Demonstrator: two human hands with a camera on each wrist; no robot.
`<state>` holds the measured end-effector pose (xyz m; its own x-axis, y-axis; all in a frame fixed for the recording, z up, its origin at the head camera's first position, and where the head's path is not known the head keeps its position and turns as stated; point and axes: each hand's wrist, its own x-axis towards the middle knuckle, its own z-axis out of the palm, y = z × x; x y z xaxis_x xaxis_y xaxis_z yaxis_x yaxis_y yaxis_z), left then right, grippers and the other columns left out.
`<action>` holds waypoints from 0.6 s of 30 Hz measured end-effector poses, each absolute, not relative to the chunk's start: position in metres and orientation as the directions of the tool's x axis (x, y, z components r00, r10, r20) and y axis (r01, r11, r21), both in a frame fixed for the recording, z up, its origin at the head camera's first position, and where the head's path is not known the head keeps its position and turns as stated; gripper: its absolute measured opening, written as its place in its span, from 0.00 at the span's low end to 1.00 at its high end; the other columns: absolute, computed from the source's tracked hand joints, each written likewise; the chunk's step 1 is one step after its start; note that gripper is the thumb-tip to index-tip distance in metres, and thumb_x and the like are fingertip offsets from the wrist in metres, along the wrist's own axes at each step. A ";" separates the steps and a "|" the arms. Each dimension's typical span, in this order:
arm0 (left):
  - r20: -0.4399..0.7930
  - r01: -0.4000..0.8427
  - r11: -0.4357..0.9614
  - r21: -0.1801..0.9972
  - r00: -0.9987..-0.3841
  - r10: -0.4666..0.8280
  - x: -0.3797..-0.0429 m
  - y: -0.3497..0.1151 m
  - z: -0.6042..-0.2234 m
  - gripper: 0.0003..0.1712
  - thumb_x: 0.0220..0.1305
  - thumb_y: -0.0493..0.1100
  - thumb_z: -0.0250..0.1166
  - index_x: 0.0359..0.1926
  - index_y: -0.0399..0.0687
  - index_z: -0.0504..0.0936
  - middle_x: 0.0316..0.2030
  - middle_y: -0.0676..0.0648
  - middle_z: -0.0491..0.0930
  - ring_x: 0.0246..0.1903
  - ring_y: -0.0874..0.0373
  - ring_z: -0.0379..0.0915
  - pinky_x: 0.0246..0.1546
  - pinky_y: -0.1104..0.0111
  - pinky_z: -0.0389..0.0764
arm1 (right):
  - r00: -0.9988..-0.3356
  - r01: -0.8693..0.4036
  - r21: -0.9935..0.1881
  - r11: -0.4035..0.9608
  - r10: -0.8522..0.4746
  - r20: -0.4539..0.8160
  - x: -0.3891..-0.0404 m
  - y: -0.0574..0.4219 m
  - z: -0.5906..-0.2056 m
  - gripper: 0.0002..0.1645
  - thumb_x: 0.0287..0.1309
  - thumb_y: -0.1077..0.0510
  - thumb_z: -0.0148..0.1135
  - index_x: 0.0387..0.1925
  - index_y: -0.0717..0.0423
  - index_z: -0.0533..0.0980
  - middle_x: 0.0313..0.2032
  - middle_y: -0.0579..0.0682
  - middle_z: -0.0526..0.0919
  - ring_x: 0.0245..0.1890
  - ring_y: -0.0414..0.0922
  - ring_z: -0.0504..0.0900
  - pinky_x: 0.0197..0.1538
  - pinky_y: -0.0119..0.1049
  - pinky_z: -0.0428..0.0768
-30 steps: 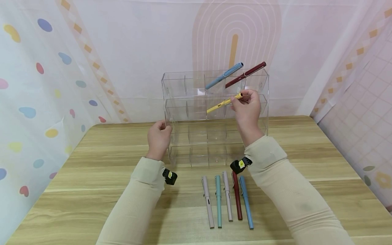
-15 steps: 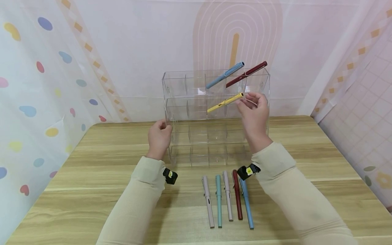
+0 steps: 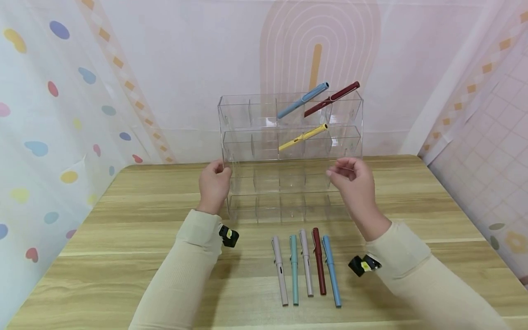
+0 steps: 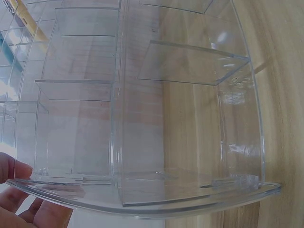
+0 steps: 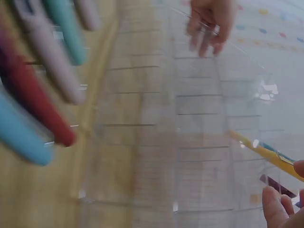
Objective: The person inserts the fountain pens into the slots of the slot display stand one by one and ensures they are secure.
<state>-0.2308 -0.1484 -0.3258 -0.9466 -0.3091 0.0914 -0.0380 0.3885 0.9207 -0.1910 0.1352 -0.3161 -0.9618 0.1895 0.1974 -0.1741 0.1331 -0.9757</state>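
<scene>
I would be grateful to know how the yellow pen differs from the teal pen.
The yellow pen slants in the rack; the teal pen lies flat on the table. The yellow pen is alone in its tier; the teal pen lies in a row of five. Both are slim.

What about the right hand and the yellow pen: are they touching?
Apart. The head view shows it: the right hand is below and to the right of the yellow pen, with part of the clear display rack visible in between.
</scene>
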 end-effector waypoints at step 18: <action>0.091 -0.048 0.411 0.910 -0.946 -0.311 -0.233 -0.148 -0.326 0.18 0.67 0.37 0.50 0.53 0.37 0.78 0.46 0.41 0.76 0.39 0.53 0.66 0.34 0.67 0.68 | -0.993 -0.002 -0.884 0.468 -0.107 -0.055 -0.150 0.152 -0.368 0.25 0.56 0.66 0.62 0.56 0.69 0.69 0.53 0.65 0.73 0.50 0.57 0.77 0.45 0.40 0.80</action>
<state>-0.2333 -0.1479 -0.3259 -0.9462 -0.3107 0.0908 -0.0477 0.4111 0.9103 -0.1500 0.1518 -0.3681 -0.9927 -0.1074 -0.0547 -0.0019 0.4679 -0.8838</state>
